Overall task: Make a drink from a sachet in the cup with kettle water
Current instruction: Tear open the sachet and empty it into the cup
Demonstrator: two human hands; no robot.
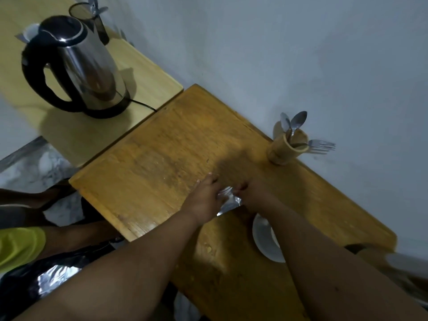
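A silver foil sachet [228, 201] is pinched between my left hand [205, 200] and my right hand [251, 196], just above the brown wooden table [150, 158]. Both hands grip its top edge from either side. A white cup [264, 239] stands on the table under my right forearm, which hides part of it. The steel kettle [85, 68] with a black handle and lid sits on its base at the upper left, on a paler table [148, 75].
A bamboo holder [288, 147] with spoons and a fork stands by the wall. A dark mesh holder [92, 19] with cutlery is behind the kettle. The kettle's cord [143, 105] runs toward the table gap. Another person's legs and a yellow-green garment [20, 246] are at the left.
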